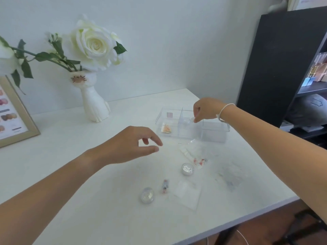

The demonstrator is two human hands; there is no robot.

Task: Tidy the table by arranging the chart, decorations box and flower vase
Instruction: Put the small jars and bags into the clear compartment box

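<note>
A clear plastic decorations box [215, 131] with compartments sits on the white table [70, 156] at the far right. Above its middle compartment, my right hand [206, 110] pinches a small clear jar [192, 119]. My left hand [134, 144] hovers over the table's middle, fingers apart and holding nothing. A white cat-shaped vase [93, 103] with white roses stands at the back left. The framed chart [26, 119] leans at the far left edge, partly cut off.
Loose decorations lie on the table in front of the box: two round glitter pots [188, 169] [147, 195], a small bead packet [165, 186] and several clear bags [188, 193]. A dark shelf unit [276, 59] stands at the right. The table's edge runs along the bottom right.
</note>
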